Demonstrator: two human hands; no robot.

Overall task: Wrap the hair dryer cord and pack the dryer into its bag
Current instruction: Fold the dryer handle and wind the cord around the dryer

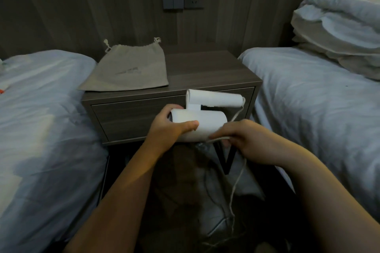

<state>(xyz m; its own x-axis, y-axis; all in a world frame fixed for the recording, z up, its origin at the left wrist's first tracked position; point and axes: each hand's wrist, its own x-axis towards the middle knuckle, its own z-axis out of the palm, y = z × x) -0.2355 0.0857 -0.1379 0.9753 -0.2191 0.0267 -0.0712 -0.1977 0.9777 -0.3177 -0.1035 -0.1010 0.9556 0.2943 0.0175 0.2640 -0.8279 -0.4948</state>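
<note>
Left hand [166, 127] grips the white hair dryer [207, 123], right hand [242, 141] pinches its cord [236, 187]; beyond the fingers [218, 135], the bag [127, 68] bears faint, unreadable print.

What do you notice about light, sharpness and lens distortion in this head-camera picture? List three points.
Head view: dim, flat light; the white hair dryer is nearly blown out, the lower middle is murky. Head view: wide-angle distortion bows the wall panels toward the edges. Head view: the right hand and cord look soft and slightly smeared.
</note>
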